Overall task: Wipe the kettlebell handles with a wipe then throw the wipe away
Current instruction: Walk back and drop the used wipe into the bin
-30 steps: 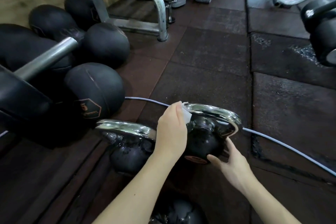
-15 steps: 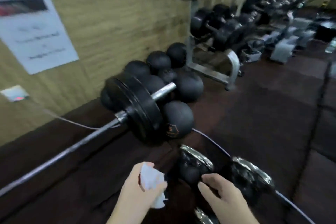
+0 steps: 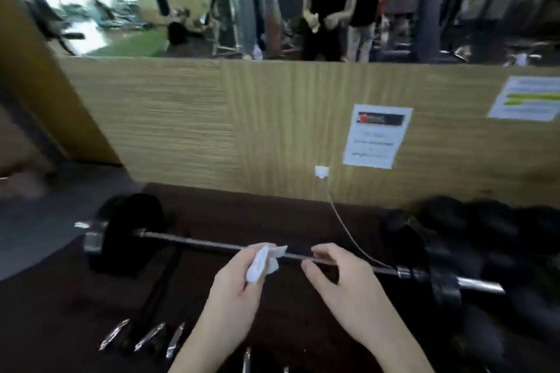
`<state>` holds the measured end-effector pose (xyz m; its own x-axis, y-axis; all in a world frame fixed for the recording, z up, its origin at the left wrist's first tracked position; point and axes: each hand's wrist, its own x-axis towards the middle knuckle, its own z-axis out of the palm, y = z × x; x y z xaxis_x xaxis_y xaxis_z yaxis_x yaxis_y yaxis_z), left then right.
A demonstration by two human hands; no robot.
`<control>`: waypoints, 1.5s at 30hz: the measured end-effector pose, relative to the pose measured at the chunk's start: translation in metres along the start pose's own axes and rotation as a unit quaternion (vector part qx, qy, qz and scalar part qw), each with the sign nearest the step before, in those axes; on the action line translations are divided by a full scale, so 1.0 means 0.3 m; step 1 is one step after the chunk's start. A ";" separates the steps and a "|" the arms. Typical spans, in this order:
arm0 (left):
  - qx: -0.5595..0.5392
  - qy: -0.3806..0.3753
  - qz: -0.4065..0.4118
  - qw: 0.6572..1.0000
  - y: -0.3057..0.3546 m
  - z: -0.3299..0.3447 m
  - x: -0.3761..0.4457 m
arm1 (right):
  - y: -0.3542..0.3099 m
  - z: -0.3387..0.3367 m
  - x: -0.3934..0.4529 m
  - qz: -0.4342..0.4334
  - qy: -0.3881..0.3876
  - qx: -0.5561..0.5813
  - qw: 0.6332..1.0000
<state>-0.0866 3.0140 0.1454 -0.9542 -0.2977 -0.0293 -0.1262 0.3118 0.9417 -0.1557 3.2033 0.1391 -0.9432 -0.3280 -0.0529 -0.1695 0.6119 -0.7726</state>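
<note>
My left hand [image 3: 235, 291] is raised in front of me and grips a crumpled white wipe [image 3: 262, 260] between thumb and fingers. My right hand [image 3: 339, 285] hovers beside it, fingers curled and apart, holding nothing. Several chrome kettlebell handles [image 3: 151, 336] show as blurred streaks on the floor at the bottom left, below and apart from both hands. The kettlebell bodies are dark and hard to make out.
A loaded barbell [image 3: 197, 244] lies across the dark rubber floor beyond my hands. Black medicine balls [image 3: 485, 227] sit at the right. A wood-panel wall [image 3: 242, 124] with paper notices [image 3: 375, 136], a socket and a cable faces me, with a mirror above it.
The view has swung left and up from the kettlebells to the wall and mirror. My left hand lifted off the handle with the wipe; my right hand let go of the kettlebell.
</note>
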 end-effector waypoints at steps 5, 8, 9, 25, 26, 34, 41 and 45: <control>0.040 0.144 -0.002 0.989 0.117 -0.657 -0.206 | -0.623 0.226 0.021 -0.112 -0.101 -0.021 0.988; 0.071 0.214 0.001 0.974 0.094 -1.021 -0.339 | -0.954 0.463 0.017 -0.190 -0.144 -0.035 0.971; 0.082 0.236 0.004 0.968 0.078 -1.129 -0.385 | -1.057 0.548 0.011 -0.216 -0.159 -0.031 0.963; 0.088 0.421 -0.071 0.900 -0.328 -2.227 -0.445 | -1.923 1.587 0.234 -0.331 -0.318 -0.047 0.887; 0.092 0.425 -0.076 0.897 -0.359 -2.282 -0.405 | -1.958 1.638 0.292 -0.332 -0.321 -0.053 0.886; 0.052 0.400 -0.113 0.908 -0.524 -2.762 -0.084 | -2.280 2.044 0.710 -0.308 -0.337 -0.078 0.887; 0.088 0.360 -0.168 0.913 -0.809 -3.297 0.211 | -2.516 2.549 1.011 -0.267 -0.342 -0.095 0.896; 0.128 0.325 -0.172 0.921 -0.984 -3.632 0.403 | -2.655 2.857 1.161 -0.235 -0.336 -0.095 0.907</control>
<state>0.1308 1.9029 0.2289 -0.4918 -0.8703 -0.0258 -0.5306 0.2761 0.8014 -0.1043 1.9846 0.1937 -0.3776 -0.9104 -0.1689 -0.6149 0.3830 -0.6894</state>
